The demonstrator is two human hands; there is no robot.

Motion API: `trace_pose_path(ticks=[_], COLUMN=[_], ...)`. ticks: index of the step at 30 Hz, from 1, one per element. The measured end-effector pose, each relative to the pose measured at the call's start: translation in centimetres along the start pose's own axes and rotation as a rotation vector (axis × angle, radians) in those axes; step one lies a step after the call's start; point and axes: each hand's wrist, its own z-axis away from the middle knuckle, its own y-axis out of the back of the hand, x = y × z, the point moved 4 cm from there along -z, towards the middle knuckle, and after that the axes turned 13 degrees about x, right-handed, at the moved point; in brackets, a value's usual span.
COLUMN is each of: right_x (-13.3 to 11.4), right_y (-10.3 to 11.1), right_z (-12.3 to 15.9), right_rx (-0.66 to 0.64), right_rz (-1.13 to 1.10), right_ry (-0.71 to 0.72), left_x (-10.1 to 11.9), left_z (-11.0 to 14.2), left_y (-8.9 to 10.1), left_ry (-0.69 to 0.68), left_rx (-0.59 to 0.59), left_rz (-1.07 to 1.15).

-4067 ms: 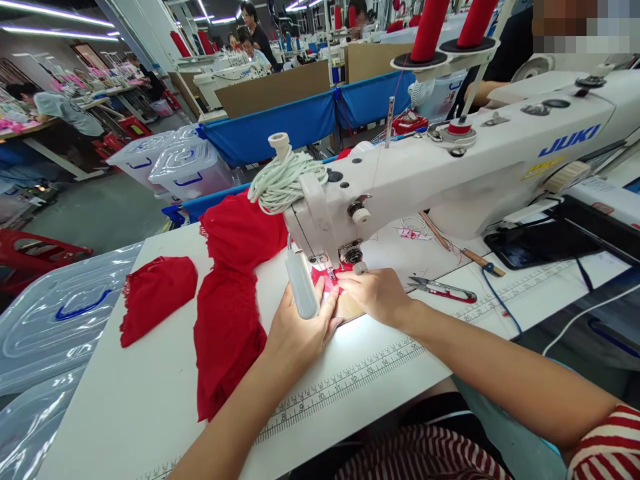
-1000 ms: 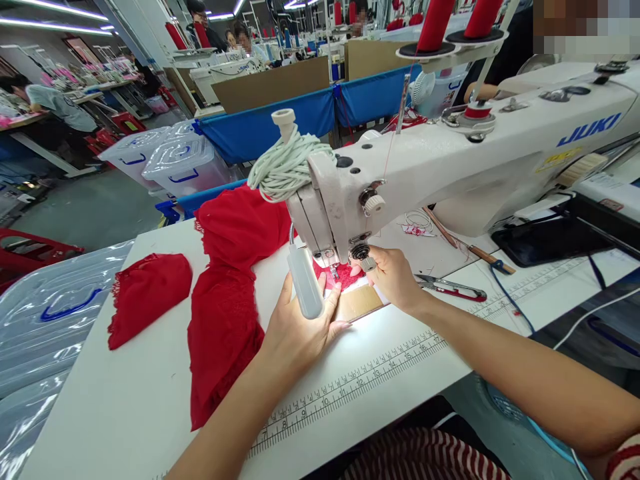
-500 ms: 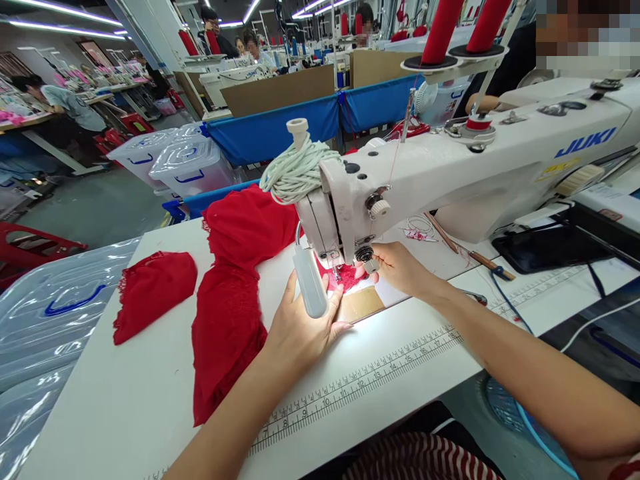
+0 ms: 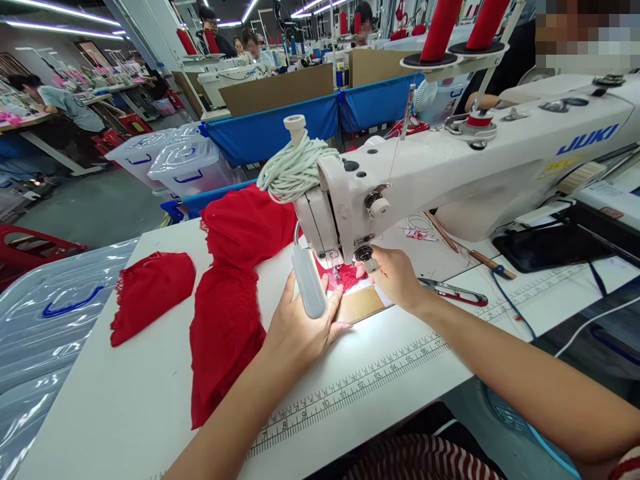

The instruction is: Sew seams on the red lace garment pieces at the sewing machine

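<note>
A small red lace fabric piece (image 4: 350, 279) lies under the presser foot (image 4: 337, 273) of the white sewing machine (image 4: 345, 193). My left hand (image 4: 305, 323) rests flat on the work with its fingers spread, fingertips at the lace's left edge. A white lamp (image 4: 309, 283) hides part of that hand. Curled in at the lace's right edge, my right hand (image 4: 397, 277) grips the fabric between thumb and fingers. The tension knob partly covers its fingertips. A yellowish plate (image 4: 359, 305) shows just in front of the lace.
Red lace-edged fabric (image 4: 227, 333) lies left of the machine, with a smaller red piece (image 4: 153, 293) beyond it. Right of my right hand are a snipping tool (image 4: 457, 293), a wooden-handled tool (image 4: 493, 265) and a black phone-like slab (image 4: 550, 250). A printed ruler (image 4: 350, 393) runs along the front edge.
My right hand and forearm have shifted slightly, uncovering more of the snipping tool. My left hand stays almost in place, and the lace looks nearly the same.
</note>
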Motion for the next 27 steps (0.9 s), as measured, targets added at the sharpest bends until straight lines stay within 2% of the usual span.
trace_pose_path(ticks=[12, 17, 19, 23, 25, 27], right_x=[-0.1, 0.1, 0.0, -0.7, -1.1, -1.3], right_y=[0.0, -0.2, -0.2, 0.0, -0.2, -0.4], right_z=[-0.1, 0.4, 0.8, 1.5, 1.7, 1.8], right_rx=[-0.041, -0.106, -0.092, -0.073, -0.123, -0.165], right_rz=[-0.029, 0.049, 0.139, 0.260, 0.269, 0.265], right_ry=[-0.003, 0.042, 0.133, 0.368, 0.425, 0.442], left_x=[0.0, 0.0, -0.2, -0.8, -1.0, -1.1], left_z=[0.1, 0.1, 0.0, -0.1, -0.3, -0.5], left_y=[0.2, 0.2, 0.1, -0.1, -0.4, -0.8], left_ry=[0.021, -0.004, 0.057, 0.290, 0.363, 0.372], left_rx=[-0.023, 0.048, 0.073, 0.091, 0.087, 0.080], left_rz=[0.009, 0.037, 0.068, 0.229, 0.282, 0.313])
